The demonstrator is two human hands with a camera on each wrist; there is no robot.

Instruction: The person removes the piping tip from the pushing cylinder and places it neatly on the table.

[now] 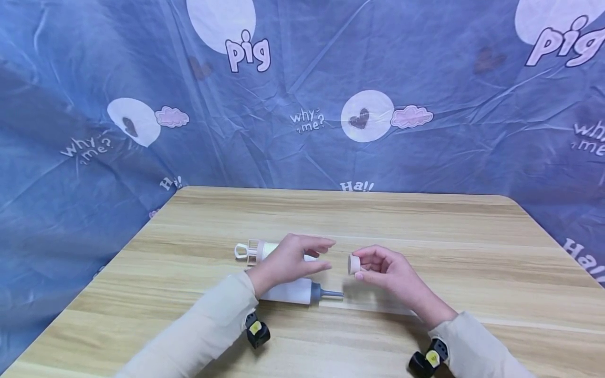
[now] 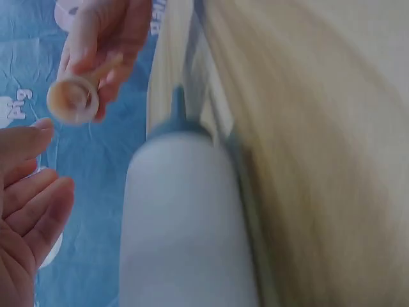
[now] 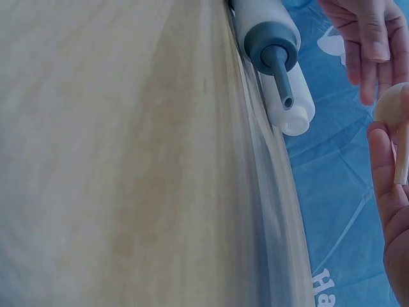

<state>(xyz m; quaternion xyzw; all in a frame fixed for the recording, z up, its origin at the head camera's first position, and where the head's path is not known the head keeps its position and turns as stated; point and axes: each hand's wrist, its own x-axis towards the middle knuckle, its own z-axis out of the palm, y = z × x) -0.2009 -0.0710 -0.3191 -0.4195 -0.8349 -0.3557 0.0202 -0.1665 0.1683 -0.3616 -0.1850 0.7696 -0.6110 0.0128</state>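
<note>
Thumb and fingers of my right hand (image 1: 387, 270) pinch a small cream scoop (image 1: 354, 264). The left wrist view shows the scoop's round hollow cup (image 2: 57, 96) turned toward the left hand; a short stick-like handle (image 3: 401, 157) shows in the right wrist view. My left hand (image 1: 295, 257) hovers empty, fingers extended toward the scoop but apart from it in the head view. Below it lies a white squeeze bottle (image 1: 293, 292) with a grey nozzle (image 1: 331, 294) pointing right. Behind this lies a pale cylinder (image 1: 269, 249) with a white loop-ended frame (image 1: 246, 252), partly hidden by the left hand.
The wood-grain table (image 1: 472, 252) extends around both hands. A blue printed cloth (image 1: 302, 157) hangs behind and at the sides. Black wrist cameras (image 1: 257, 333) sit on both pale sleeves (image 1: 208, 315).
</note>
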